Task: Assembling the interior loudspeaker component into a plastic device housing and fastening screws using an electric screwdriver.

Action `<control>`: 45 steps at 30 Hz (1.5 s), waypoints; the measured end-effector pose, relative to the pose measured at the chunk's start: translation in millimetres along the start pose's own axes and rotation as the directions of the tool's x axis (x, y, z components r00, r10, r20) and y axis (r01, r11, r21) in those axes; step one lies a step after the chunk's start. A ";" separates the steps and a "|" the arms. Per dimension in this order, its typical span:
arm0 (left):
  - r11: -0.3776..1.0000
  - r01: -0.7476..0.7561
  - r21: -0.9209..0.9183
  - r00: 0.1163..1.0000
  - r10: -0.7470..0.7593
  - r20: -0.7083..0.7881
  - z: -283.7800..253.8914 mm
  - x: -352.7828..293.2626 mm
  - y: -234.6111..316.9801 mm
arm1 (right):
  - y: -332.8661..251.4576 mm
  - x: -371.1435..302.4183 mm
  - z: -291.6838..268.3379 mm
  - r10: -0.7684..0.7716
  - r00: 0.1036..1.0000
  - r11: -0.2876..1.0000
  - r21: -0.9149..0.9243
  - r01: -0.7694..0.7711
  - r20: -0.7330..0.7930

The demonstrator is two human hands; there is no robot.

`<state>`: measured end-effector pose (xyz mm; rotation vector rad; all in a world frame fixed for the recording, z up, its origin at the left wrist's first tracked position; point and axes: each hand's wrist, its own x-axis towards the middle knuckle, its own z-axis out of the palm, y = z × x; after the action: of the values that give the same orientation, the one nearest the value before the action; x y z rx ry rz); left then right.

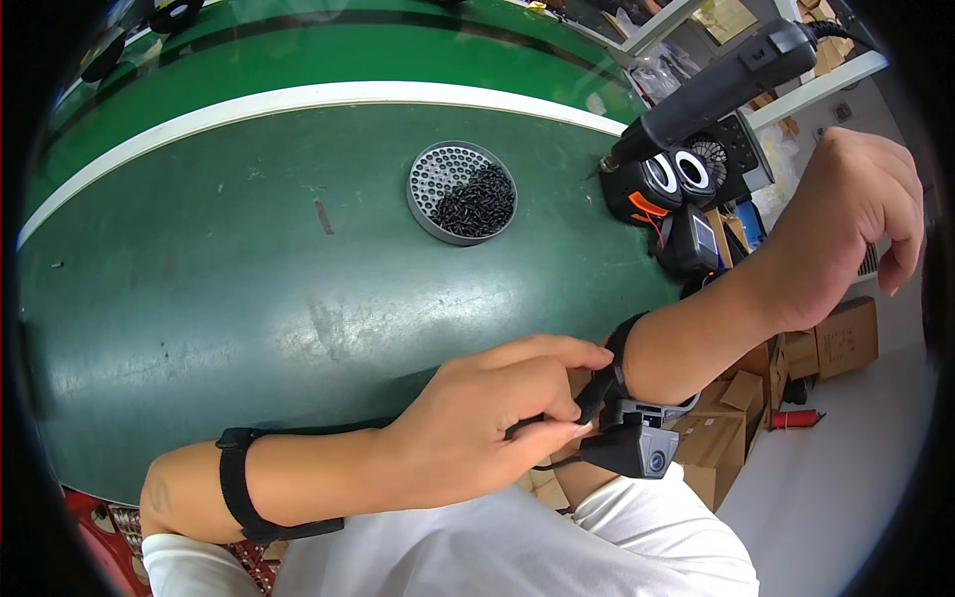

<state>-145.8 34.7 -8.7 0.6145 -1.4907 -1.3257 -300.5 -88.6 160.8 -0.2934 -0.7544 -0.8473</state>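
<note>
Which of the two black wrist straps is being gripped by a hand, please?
The strap on the right forearm, carrying a small grey camera: the left hand pinches it. The strap on the left forearm is untouched.

Scuffed, matt green table (249, 298), perforated metal dish (438, 177) of glossy black screws (479, 204) near its far edge.

Green workbench (249, 298), pale floor (846, 468), stacked cardboard boxes (846, 338).
</note>
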 end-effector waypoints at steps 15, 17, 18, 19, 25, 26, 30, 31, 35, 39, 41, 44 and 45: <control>0.997 -0.069 0.034 0.990 0.072 -0.124 -0.6 7.7 -7.7 | 18.9 11.7 -43.2 -0.069 0.997 0.992 -0.105 0.073 0.042; 0.995 -0.103 -0.003 0.986 0.102 -0.135 -3.3 8.9 -10.5 | 21.9 12.5 -49.7 -0.053 0.999 0.993 -0.104 0.053 0.007; 0.995 -0.096 -0.004 0.987 0.095 -0.127 -2.4 8.5 -9.1 | 22.9 12.4 -50.1 -0.054 0.998 0.993 -0.105 0.055 0.009; 0.996 -0.089 -0.005 0.989 0.088 -0.119 -1.9 8.3 -7.9 | 23.4 12.8 -50.8 -0.053 0.999 0.992 -0.118 0.054 0.007; 0.998 0.053 -0.017 0.996 -0.054 -0.069 -3.5 9.5 0.1 | 33.6 12.1 -49.0 -0.050 0.996 0.992 -0.120 0.041 -0.075; 0.998 0.054 -0.016 0.996 -0.055 -0.068 -2.9 9.5 -0.3 | 34.2 12.6 -50.0 -0.052 0.996 0.991 -0.131 0.042 -0.072; 0.994 0.065 -0.093 0.989 -0.077 -0.126 -1.2 7.7 -6.5 | 34.3 11.4 -51.0 -0.065 0.995 0.990 -0.127 0.055 -0.077; 0.985 0.071 -0.160 0.983 -0.096 -0.154 -1.3 7.6 -7.9 | 33.0 11.7 -50.3 -0.064 0.995 0.991 -0.125 0.055 -0.074; 0.995 0.037 -0.090 0.986 -0.051 -0.162 -4.1 6.4 -9.7 | 30.9 10.1 -47.4 -0.045 0.996 0.990 -0.135 0.035 -0.075; 0.999 0.030 -0.013 0.990 -0.032 -0.134 -10.8 8.9 -6.9 | 29.6 10.1 -49.7 -0.054 0.995 0.989 -0.140 0.042 -0.078; 0.999 0.040 -0.019 0.992 -0.042 -0.121 -13.6 10.7 -4.3 | 30.3 10.0 -49.7 -0.068 0.995 0.989 -0.139 0.057 -0.078; 1.000 0.024 0.013 0.995 -0.023 -0.099 -17.6 13.5 0.2 | 30.1 9.7 -49.9 -0.079 0.994 0.987 -0.148 0.066 -0.081; 0.999 0.025 0.048 0.996 -0.021 -0.083 -18.6 14.3 3.1 | 30.3 9.7 -49.8 -0.074 0.994 0.986 -0.155 0.060 -0.084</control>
<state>-133.5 15.3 -3.0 0.7111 -1.4567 -1.2695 -249.2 -100.3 134.0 -0.3651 -0.6201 -0.9781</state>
